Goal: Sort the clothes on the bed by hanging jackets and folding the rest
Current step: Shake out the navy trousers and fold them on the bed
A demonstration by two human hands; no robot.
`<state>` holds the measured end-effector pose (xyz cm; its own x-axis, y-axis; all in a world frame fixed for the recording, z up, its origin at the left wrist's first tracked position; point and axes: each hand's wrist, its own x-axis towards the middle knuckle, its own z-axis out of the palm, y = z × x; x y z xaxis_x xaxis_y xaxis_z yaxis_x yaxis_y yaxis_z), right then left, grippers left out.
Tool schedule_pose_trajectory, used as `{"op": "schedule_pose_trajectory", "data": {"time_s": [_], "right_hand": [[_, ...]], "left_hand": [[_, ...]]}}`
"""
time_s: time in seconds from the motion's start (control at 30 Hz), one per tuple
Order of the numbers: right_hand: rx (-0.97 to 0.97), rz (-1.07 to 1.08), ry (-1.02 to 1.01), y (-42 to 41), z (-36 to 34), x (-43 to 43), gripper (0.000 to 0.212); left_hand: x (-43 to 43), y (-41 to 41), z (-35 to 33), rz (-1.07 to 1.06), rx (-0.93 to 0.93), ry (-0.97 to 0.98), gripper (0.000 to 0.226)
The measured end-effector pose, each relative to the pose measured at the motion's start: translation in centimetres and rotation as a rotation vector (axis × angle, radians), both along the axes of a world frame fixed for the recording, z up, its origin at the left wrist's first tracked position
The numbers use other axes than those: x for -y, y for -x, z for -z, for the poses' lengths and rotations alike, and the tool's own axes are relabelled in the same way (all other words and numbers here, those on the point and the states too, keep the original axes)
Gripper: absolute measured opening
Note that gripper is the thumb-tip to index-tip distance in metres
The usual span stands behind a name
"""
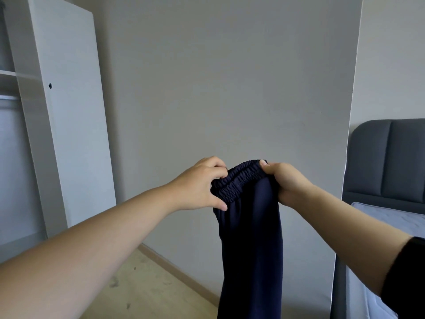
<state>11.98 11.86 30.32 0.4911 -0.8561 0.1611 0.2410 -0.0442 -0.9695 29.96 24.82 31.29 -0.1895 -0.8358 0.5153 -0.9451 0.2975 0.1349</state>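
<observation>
Both hands grip navy trousers w/ fingers

Grey wall, white wardrobe at left, pale wood floor, grey headboard right.

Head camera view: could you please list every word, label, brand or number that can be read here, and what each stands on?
None: no readable text anywhere. The navy trousers, gripped at the elastic waistband by the left hand and right hand, show no label or print; the white wardrobe, wall, grey headboard and mattress are plain too.
</observation>
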Motion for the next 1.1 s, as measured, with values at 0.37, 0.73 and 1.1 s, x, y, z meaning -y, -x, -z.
{"op": "schedule_pose_trajectory", "data": {"time_s": [0.37,0.73,1.1], "right_hand": [[0.039,0.202,0.098,2.7,-0.8,0.5,0.024],[0.038,0.16,0.142,0.6,0.0,-1.6,0.024],[-0.423,0.452,0.785,0.2,1.8,-0.6,0.034]], "left_hand": [[-0.2,-2.4,2.9,0.012,-0.703,0.13,0.033],[1.8,2.5,2.7,0.043,-0.354,-0.084,0.037],[0.5,2.1,2.6,-0.008,-0.578,-0.111,0.017]]}}
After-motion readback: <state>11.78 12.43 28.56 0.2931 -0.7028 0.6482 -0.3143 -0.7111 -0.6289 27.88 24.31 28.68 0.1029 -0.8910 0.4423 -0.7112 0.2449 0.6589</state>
